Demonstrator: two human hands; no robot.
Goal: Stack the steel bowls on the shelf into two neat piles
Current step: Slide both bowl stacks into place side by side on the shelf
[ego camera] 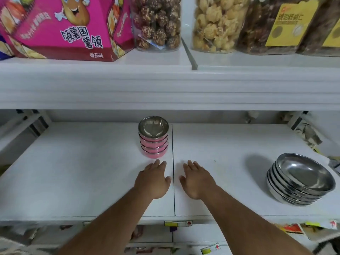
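Head view looks down on a white shelf (92, 172) with two piles of steel bowls. At the centre of the frame stands the small pile (153, 137): several little bowls with pink sides, nested one in another, upright and quite straight, just left of the thin dark seam (173, 162) that divides the shelf boards. At the lower right of the frame sits the large pile (299, 181) of wider plain steel bowls, nested too, leaning a little toward the right edge of the shelf.

Both hands lie flat on the shelf, palms down, holding nothing. The left hand (153, 181) is open with fingers stretched, its fingertips just below the small pile but not touching it. The right hand (196, 181) is open as well, on the other side of the seam, well apart from the large pile.

On the upper shelf, at the top of the frame, stand a pink snack box (73, 28) and clear jars (158, 23) of snacks.
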